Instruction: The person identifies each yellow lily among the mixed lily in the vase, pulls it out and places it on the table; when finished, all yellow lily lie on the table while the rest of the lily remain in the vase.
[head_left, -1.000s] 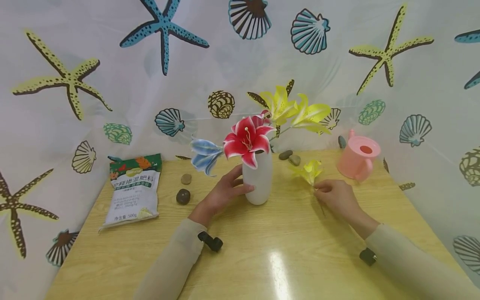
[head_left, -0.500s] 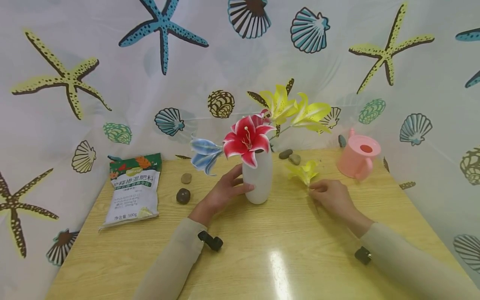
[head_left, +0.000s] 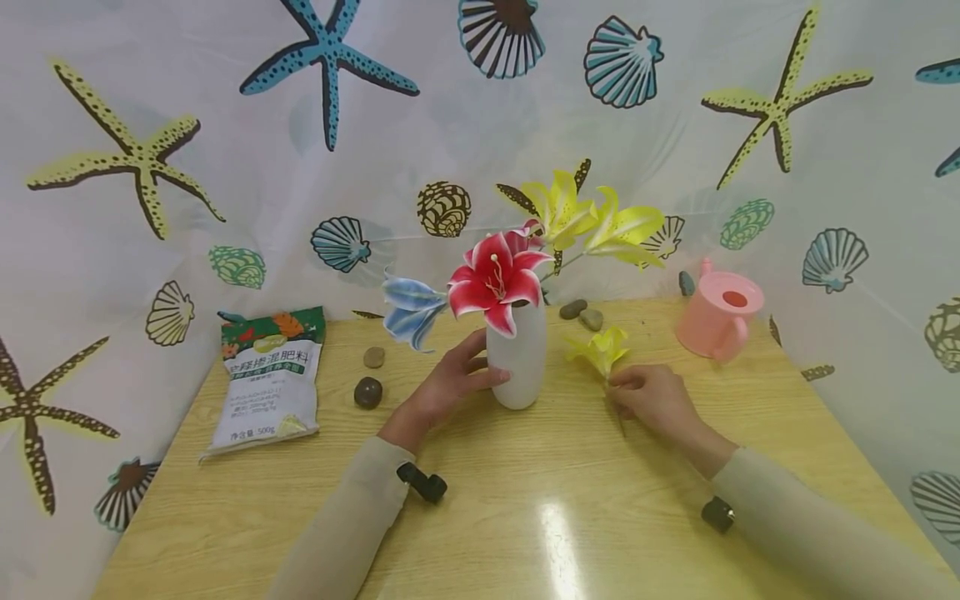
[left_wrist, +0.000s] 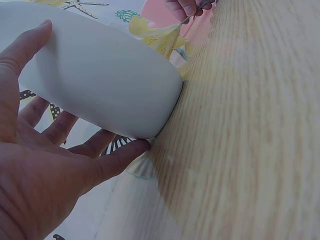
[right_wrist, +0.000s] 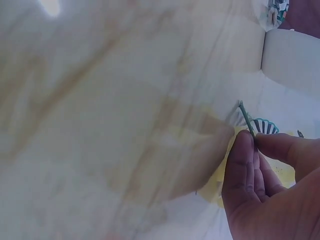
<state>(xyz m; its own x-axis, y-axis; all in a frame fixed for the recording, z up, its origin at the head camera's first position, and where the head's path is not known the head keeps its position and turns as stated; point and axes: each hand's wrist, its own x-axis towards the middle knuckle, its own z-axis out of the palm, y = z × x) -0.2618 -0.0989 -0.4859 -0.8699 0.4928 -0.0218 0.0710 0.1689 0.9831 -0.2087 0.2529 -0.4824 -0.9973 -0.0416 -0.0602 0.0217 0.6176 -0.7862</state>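
A white vase (head_left: 517,367) stands upright on the table, with a red lily (head_left: 496,282), a blue lily (head_left: 411,310) and two yellow lilies (head_left: 558,212) spreading from its top. My left hand (head_left: 446,385) holds the vase from the left. In the left wrist view the thumb lies along one side of the vase (left_wrist: 110,75) and the fingers reach round the other. To the right of the vase, my right hand (head_left: 656,402) pinches a separate yellow lily (head_left: 602,350) by its stem. Between thumb and finger the green stem (right_wrist: 246,117) shows in the right wrist view.
A fertilizer bag (head_left: 268,379) lies at the left. Two stones, one brown (head_left: 367,392) and one tan (head_left: 374,357), sit left of the vase. Behind it are two more stones (head_left: 582,314). A pink watering can (head_left: 720,314) stands at the back right, near the patterned curtain.
My right hand has moved left with the yellow lily, bringing it closer to the vase. The left hand and the vase have stayed in place.
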